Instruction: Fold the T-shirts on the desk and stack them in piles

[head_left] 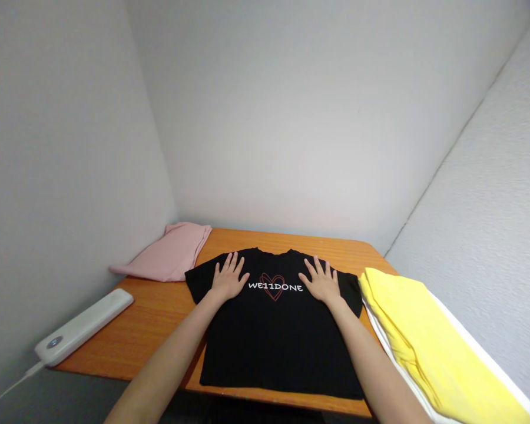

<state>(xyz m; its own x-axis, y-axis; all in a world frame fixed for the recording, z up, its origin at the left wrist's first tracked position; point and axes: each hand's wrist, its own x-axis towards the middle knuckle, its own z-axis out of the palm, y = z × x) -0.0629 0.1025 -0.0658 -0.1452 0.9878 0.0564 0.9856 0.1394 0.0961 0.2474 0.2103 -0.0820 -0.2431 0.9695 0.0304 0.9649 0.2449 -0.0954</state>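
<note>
A black T-shirt (pixel 278 347) lies spread flat, its neckline toward the back wall and its hem near the front edge of the table. White lettering reading "WE11DONE" crosses a red heart outline on its chest. My left hand (pixel 229 280) rests palm down on the shirt's left shoulder area, fingers spread. On the other shoulder area lies my right hand (pixel 322 282), also flat with its fingers apart. Neither hand grips the cloth.
The wooden table (pixel 159 318) stands against walls at the back and sides. Folded pink cloth (pixel 172 253) lies at the back left. A white elongated device (pixel 86 324) with a cable sits at the left edge. Yellow folded cloth (pixel 433 341) over white cloth lies at the right.
</note>
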